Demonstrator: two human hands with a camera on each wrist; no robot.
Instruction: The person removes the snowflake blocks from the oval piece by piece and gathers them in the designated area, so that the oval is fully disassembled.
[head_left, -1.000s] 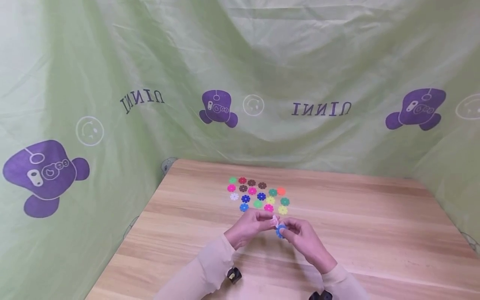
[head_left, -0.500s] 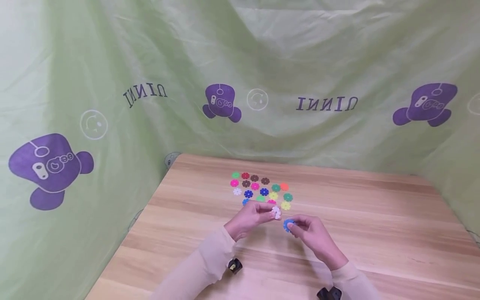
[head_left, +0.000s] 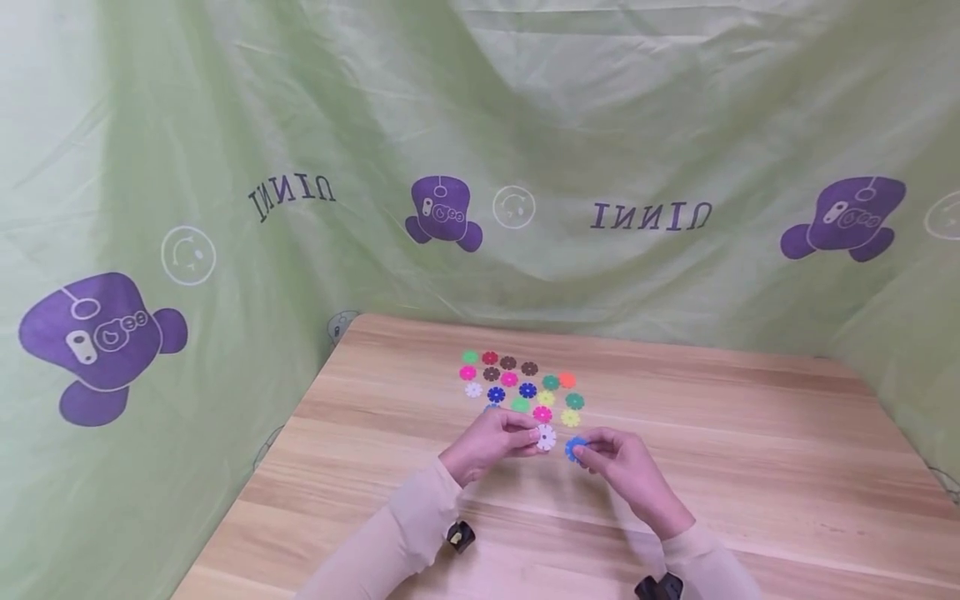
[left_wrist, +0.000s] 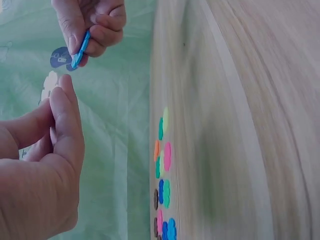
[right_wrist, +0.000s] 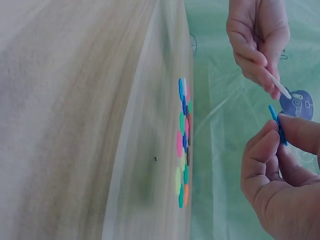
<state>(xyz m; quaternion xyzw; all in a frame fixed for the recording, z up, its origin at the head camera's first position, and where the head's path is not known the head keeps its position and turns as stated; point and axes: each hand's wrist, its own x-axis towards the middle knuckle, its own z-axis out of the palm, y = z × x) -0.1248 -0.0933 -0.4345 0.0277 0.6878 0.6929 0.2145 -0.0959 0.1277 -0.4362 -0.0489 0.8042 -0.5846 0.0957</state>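
My left hand pinches a white notched disc between thumb and fingers, its round face turned toward the head camera. To its right, my right hand pinches a blue notched disc, the thumb across its face. Both discs are held up above the table with a small gap between them. In the right wrist view the white disc and the blue disc show edge-on. The left wrist view also has the blue disc edge-on, near the left fingertips.
Beyond the hands, several flower-shaped discs lie loosely in rows on the wooden table, among them a pink disc, a dark blue disc and an orange disc. A green printed curtain hangs behind the table and at its sides.
The white and blue discs were close together one second ago and are now apart. My right hand moved right with the blue disc; the white disc turned to face the head camera.
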